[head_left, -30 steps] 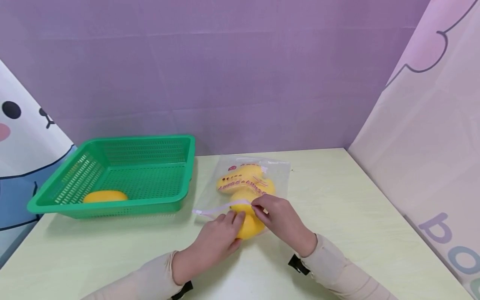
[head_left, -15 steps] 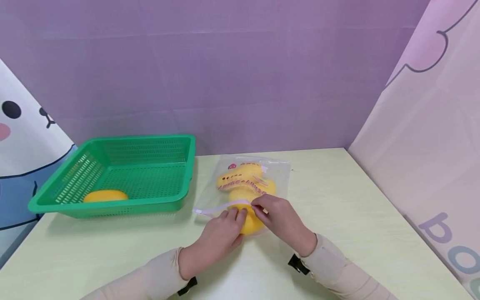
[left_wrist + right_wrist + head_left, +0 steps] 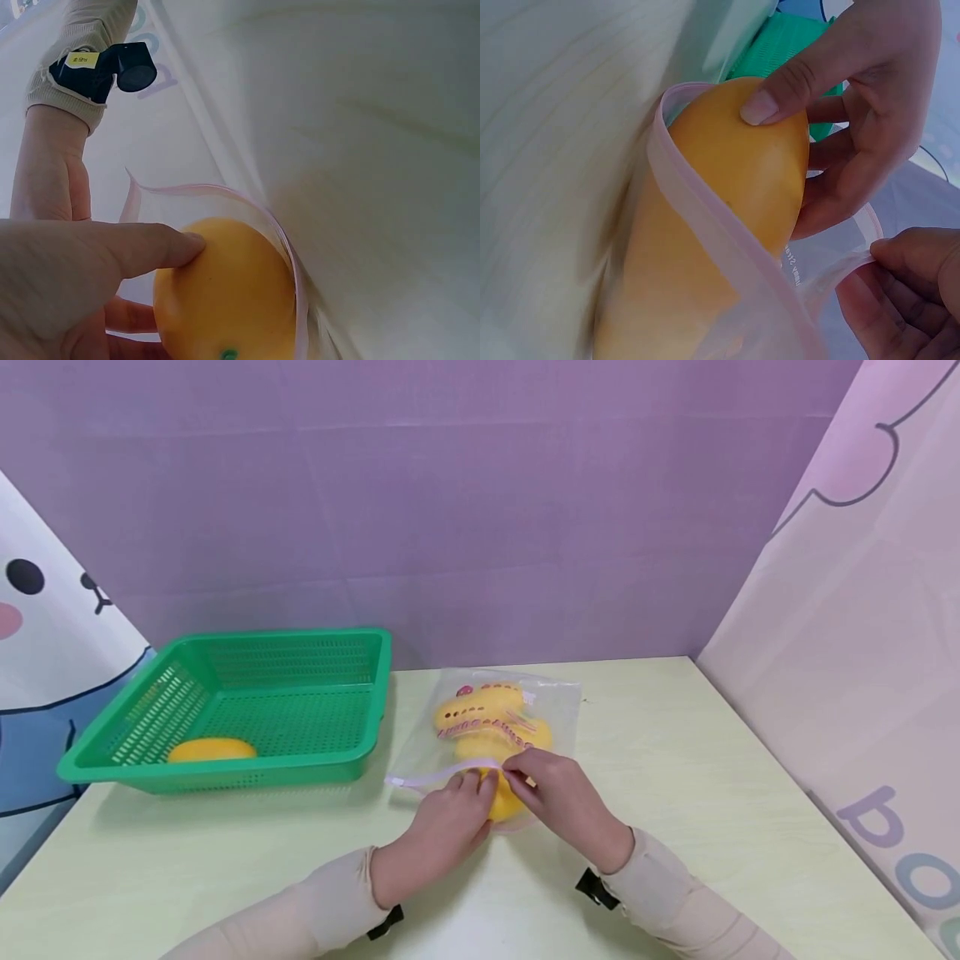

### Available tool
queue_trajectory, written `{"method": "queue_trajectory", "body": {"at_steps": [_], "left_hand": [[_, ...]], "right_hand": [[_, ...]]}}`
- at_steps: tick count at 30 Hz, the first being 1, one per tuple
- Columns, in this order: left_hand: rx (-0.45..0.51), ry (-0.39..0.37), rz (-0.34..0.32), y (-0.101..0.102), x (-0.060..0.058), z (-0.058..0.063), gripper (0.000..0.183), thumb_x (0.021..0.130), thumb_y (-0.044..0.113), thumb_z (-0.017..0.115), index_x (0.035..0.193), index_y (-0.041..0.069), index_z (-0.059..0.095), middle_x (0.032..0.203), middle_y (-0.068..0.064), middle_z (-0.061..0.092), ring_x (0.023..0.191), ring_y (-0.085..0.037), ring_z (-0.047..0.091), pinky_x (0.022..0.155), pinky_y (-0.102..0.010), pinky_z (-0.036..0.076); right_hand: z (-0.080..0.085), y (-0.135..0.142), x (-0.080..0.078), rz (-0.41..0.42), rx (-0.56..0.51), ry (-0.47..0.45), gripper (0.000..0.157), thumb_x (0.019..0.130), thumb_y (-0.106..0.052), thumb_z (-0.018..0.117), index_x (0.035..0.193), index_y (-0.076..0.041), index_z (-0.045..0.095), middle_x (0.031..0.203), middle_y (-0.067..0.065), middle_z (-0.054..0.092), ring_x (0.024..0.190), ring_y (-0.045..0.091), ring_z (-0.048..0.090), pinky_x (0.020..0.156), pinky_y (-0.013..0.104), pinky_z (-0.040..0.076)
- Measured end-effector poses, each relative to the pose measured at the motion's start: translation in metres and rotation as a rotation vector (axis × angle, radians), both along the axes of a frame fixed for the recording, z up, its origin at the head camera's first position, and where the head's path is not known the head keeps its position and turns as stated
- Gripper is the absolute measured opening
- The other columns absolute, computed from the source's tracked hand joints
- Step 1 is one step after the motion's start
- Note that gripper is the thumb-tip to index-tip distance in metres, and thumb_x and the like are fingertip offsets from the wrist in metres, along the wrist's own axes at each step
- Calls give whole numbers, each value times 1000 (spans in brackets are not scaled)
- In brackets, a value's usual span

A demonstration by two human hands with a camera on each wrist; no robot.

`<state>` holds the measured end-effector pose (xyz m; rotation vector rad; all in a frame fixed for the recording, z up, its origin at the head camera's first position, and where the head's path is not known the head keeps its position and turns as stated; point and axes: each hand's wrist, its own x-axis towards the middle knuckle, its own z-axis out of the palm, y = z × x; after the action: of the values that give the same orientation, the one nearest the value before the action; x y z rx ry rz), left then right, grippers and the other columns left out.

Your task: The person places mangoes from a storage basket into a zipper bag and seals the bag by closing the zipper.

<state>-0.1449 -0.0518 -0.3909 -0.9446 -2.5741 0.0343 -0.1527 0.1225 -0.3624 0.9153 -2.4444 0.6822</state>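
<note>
A clear zip bag (image 3: pixel 558 697) with a pink zip edge and red print lies on the table, several yellow fruits inside. My left hand (image 3: pixel 446 818) holds a yellow mango (image 3: pixel 739 157) at the bag's mouth, the thumb on one side and fingers on the other. A small green stem spot shows on this mango (image 3: pixel 232 300) in the left wrist view. Most of it sits within the mouth, its near end toward me. Thumb and forefinger of my right hand (image 3: pixel 558 797) pinch the bag's rim, pulling it out from the fruit in the right wrist view.
A green mesh basket (image 3: pixel 300 770) stands on the left of the table with one yellow fruit (image 3: pixel 212 749) in it. Behind the table hangs a purple cloth (image 3: pixel 480 527), and printed sheets (image 3: pixel 847 635) flank both sides.
My left hand has moved forward and slightly right, pushing the mango farther into the bag. The right hand keeps its pinch on the rim in the same place.
</note>
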Motion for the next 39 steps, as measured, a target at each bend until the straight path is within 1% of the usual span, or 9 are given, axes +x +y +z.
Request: {"method": "queue_trajectory", "body": {"at_steps": [4, 8, 11, 15, 21, 26, 28, 32, 39], "left_hand": [[1, 38, 5, 3, -1, 0, 49, 74, 29, 79, 111, 3, 61, 94, -9, 62, 71, -19, 58, 44, -23, 46], [5, 57, 32, 6, -3, -2, 41, 75, 27, 77, 106, 5, 63, 89, -7, 62, 68, -18, 58, 43, -23, 45], [4, 59, 54, 9, -4, -4, 32, 77, 24, 75, 102, 6, 64, 85, -6, 62, 66, -18, 57, 42, -24, 44], [-15, 62, 72, 13, -6, -4, 23, 81, 21, 71, 97, 6, 63, 82, -5, 61, 66, -17, 58, 43, -23, 44], [-73, 39, 101, 19, -9, -3, 13, 86, 19, 66, 91, 8, 63, 75, -2, 58, 63, -15, 56, 44, -23, 45], [-104, 20, 132, 24, -14, -6, 10, 88, 20, 63, 89, 10, 64, 71, 0, 55, 56, -14, 53, 41, -24, 44], [-105, 35, 135, 26, -16, -7, 10, 87, 20, 64, 87, 11, 64, 70, 1, 55, 55, -13, 52, 41, -24, 44], [-106, 71, 129, 28, -18, -8, 7, 85, 19, 66, 81, 13, 63, 68, 3, 55, 57, -11, 54, 43, -24, 45], [-113, 52, 152, 32, -20, -9, 9, 82, 16, 68, 75, 14, 62, 66, 5, 55, 59, -9, 55, 46, -24, 47]], "right_hand": [[0, 0, 0, -1, -4, 8, 12, 77, -1, 75, 87, -6, 69, 81, 1, 68, 67, 9, 58, 62, 17, 50], [0, 0, 0, -4, 0, 4, 13, 77, -2, 75, 87, -6, 69, 80, 1, 67, 66, 9, 57, 62, 17, 50], [1, -1, 1, -11, 7, -1, 13, 77, -3, 75, 87, -6, 69, 80, 1, 67, 66, 9, 57, 61, 17, 50], [2, -1, 1, -12, 4, 4, 12, 77, -2, 75, 87, -6, 70, 79, 2, 67, 65, 9, 57, 60, 17, 49], [2, 0, 0, -10, -1, 19, 11, 77, -2, 75, 87, -5, 70, 79, 2, 68, 66, 9, 57, 60, 18, 49], [1, 0, 0, -4, -13, 31, 11, 77, -2, 75, 87, -5, 70, 80, 2, 68, 67, 9, 58, 61, 18, 49], [1, 0, -1, -1, -20, 44, 12, 77, -1, 75, 86, -5, 70, 80, 2, 68, 67, 9, 58, 61, 19, 49], [0, 0, -2, 3, -30, 70, 13, 76, 0, 75, 86, -6, 69, 79, 1, 67, 66, 8, 58, 60, 19, 49], [-2, 1, -2, 12, -40, 101, 14, 75, 1, 75, 85, -6, 69, 78, 1, 67, 65, 8, 57, 59, 19, 49]]}}
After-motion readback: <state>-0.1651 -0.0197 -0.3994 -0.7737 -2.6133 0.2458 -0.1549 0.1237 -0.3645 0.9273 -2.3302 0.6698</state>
